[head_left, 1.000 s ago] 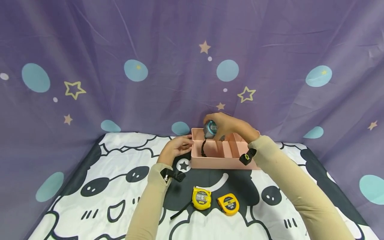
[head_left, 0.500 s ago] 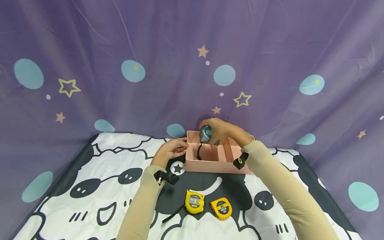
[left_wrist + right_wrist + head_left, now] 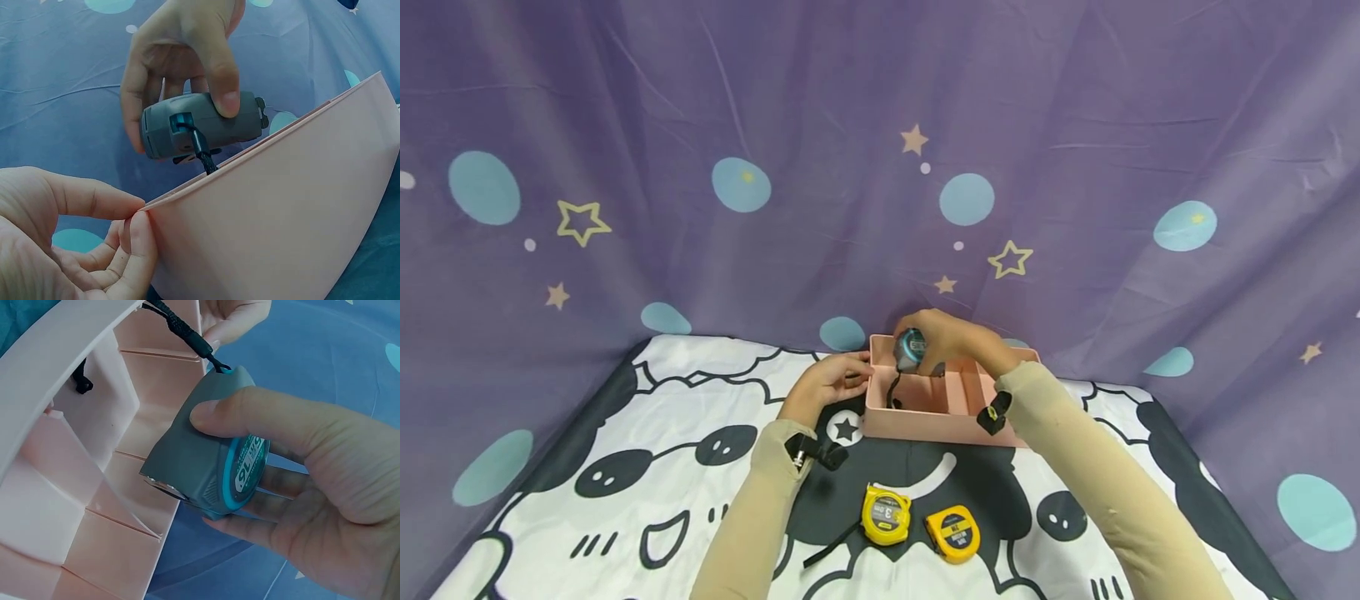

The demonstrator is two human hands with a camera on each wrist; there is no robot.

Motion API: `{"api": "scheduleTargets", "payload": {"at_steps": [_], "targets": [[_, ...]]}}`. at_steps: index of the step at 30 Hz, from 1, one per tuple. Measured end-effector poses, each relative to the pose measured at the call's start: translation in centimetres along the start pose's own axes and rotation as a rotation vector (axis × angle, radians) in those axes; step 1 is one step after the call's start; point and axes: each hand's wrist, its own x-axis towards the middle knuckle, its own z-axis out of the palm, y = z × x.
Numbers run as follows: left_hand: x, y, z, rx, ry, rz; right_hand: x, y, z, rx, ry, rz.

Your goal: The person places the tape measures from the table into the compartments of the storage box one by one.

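My right hand [image 3: 946, 340] grips a grey and teal tape measure [image 3: 219, 444] between thumb and fingers, over the left rear part of a pink divided box [image 3: 936, 427]. From the tape measure a black wrist strap [image 3: 201, 150] hangs down inside the box wall. At the box's left end my left hand [image 3: 831, 382] pinches the rim at a corner with thumb and fingertips, plain in the left wrist view. Two more tape measures lie in front on the cloth: a yellow one [image 3: 886, 515] with a black strap and an orange-yellow one [image 3: 953, 533].
Thin dividers [image 3: 69, 447] split the box into compartments. Under everything is a black-and-white cartoon cloth [image 3: 700, 500]. A purple curtain [image 3: 820, 267] with stars and blue spots rises right behind the box.
The tape measure in my right hand has sunk slightly and shifted a little left relative to the box. My left hand stays at the box's corner. The head view has shifted slightly.
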Motion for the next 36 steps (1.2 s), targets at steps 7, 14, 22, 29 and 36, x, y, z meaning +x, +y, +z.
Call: {"api": "scheduleTargets", "payload": {"at_steps": [7, 14, 22, 29, 36], "targets": [[0.7, -0.1, -0.3, -0.021, -0.031, 0.003, 0.2, 0.2, 0.1, 0.005, -0.011, 0.007], [0.0, 0.2, 0.3, -0.059, 0.005, -0.014, 0.4, 0.6, 0.3, 0.002, -0.024, 0.006], [0.1, 0.4, 0.3, -0.051, 0.013, -0.007, 0.8, 1.1, 0.3, 0.013, -0.040, -0.011], [0.1, 0.4, 0.2, -0.045, 0.000, 0.000, 1.5, 2.2, 0.6, -0.001, -0.039, -0.042], [0.1, 0.1, 0.4, -0.046, 0.005, -0.006, 1.4, 1.8, 0.8, -0.017, -0.081, 0.065]]}}
